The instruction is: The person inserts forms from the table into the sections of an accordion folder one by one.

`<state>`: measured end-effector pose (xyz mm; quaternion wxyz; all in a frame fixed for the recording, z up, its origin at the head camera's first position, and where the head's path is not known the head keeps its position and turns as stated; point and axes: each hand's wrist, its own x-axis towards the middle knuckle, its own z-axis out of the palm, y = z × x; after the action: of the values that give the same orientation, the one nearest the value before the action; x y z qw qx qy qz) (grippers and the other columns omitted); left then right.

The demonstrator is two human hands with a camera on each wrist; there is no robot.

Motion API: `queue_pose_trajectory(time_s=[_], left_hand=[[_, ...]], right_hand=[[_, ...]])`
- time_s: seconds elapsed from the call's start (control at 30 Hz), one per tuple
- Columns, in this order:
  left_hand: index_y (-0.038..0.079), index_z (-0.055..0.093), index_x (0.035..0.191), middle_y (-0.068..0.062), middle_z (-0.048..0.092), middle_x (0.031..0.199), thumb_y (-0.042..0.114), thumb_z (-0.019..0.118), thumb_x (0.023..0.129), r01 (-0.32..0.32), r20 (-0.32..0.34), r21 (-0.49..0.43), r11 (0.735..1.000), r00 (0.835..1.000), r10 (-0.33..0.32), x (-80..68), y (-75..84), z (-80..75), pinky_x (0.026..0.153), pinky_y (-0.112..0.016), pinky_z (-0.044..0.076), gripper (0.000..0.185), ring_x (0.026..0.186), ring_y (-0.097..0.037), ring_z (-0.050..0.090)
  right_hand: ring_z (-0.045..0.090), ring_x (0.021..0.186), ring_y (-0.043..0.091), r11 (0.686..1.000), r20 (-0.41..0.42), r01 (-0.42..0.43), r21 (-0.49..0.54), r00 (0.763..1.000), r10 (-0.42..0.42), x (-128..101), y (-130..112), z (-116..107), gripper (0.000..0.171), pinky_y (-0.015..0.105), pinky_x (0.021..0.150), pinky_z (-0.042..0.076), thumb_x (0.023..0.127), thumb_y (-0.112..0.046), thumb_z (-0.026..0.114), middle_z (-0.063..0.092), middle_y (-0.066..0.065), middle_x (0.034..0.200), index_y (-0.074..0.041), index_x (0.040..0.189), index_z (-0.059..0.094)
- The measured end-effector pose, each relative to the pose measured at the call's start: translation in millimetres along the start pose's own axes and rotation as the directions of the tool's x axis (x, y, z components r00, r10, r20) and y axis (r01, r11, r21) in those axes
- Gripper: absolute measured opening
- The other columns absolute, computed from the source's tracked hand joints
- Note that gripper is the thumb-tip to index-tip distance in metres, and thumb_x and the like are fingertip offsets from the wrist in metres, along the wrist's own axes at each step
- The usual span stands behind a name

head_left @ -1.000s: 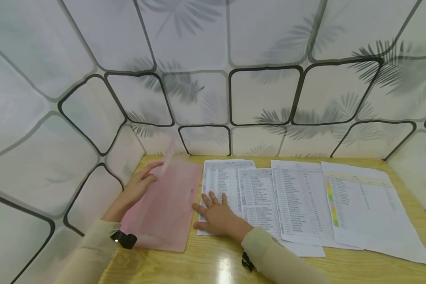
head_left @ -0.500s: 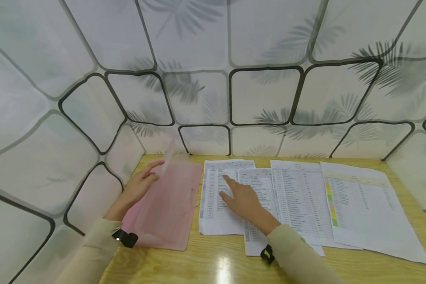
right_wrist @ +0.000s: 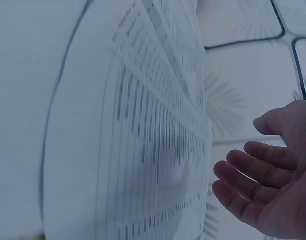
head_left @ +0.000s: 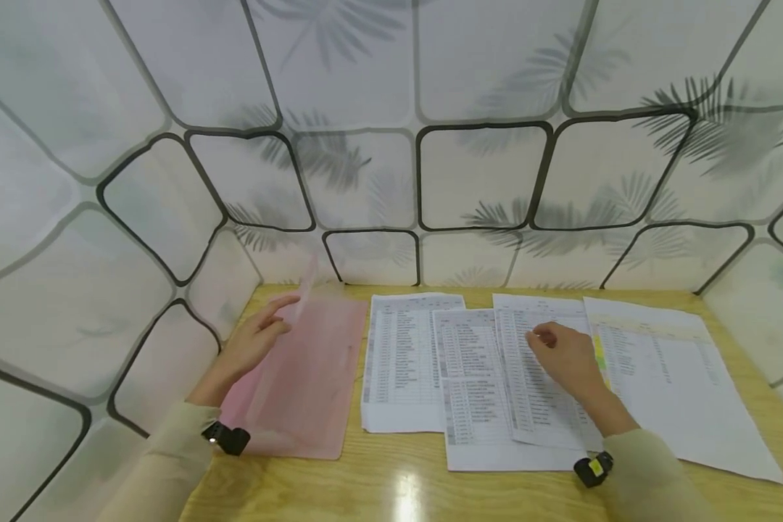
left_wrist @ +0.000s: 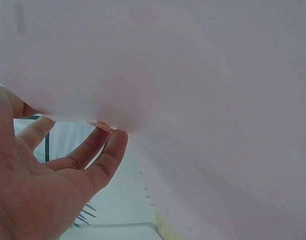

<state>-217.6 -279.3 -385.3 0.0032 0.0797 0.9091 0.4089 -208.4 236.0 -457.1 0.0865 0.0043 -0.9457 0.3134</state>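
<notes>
— Left of the printed sheets [head_left: 535, 377], what's under my left hand [head_left: 251, 346]?
— Pink folder [head_left: 300, 388], flat on the wooden desk [head_left: 391, 486]; my fingers [left_wrist: 100, 150] are loosely spread, lifting its translucent flap [head_left: 308, 286].
— And my right hand [head_left: 564, 355]?
— Over the third sheet from the folder, fingers relaxed, pinching nothing.
— Beyond the sheets?
— Leaf-patterned wall [head_left: 483, 174].
</notes>
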Motion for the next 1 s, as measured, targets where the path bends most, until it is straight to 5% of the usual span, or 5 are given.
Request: queue_pose_trajectory(time_s=[0.23,0.4,0.73,1.0], left_hand=[[0.011,0.05,0.156,-0.019,0.063,0.115,0.013,0.054,0.105,-0.002,-0.001,-0.031,1.0,1.0,0.002,-1.2,0.7,-1.1,0.08,-0.036,0.041,0.052,0.092,-0.022,0.052],[0.011,0.049,0.157,-0.015,0.058,0.097,0.013,0.054,0.105,0.002,0.006,-0.036,0.999,1.0,-0.002,-0.2,-0.1,-1.0,0.076,-0.035,0.04,0.052,0.085,-0.02,0.049],[0.012,0.049,0.157,-0.016,0.063,0.108,0.014,0.054,0.106,-0.001,0.006,-0.02,1.0,1.0,0.001,1.1,0.0,-1.1,0.077,-0.034,0.042,0.052,0.089,-0.022,0.053],[0.015,0.049,0.158,-0.019,0.056,0.149,0.017,0.054,0.106,0.025,0.019,-0.011,1.0,0.999,-0.025,0.5,-0.4,-0.6,0.086,-0.037,0.045,0.052,0.113,-0.033,0.057]], right_hand=[[0.067,0.103,0.052,0.988,0.073,-0.061,-0.143,0.995,0.072,-5,63,-46,0.055,0.057,0.078,0.055,0.105,-0.034,0.059,0.065,0.039,0.122,0.015,0.13,0.059],[0.062,0.101,0.059,0.974,0.057,-0.082,-0.21,0.994,0.096,-10,109,-73,0.059,0.062,0.077,0.051,0.103,-0.034,0.06,0.062,0.045,0.117,0.02,0.126,0.057],[0.058,0.097,0.062,0.923,0.045,-0.233,-0.308,0.965,0.259,-31,168,-119,0.079,0.059,0.073,0.049,0.1,-0.047,0.061,0.055,0.05,0.112,0.028,0.122,0.048],[0.055,0.102,0.063,0.84,0.055,-0.398,-0.37,0.893,0.447,-45,175,-131,0.088,0.06,0.083,0.05,0.097,-0.047,0.065,0.049,0.052,0.117,0.033,0.123,0.04]])
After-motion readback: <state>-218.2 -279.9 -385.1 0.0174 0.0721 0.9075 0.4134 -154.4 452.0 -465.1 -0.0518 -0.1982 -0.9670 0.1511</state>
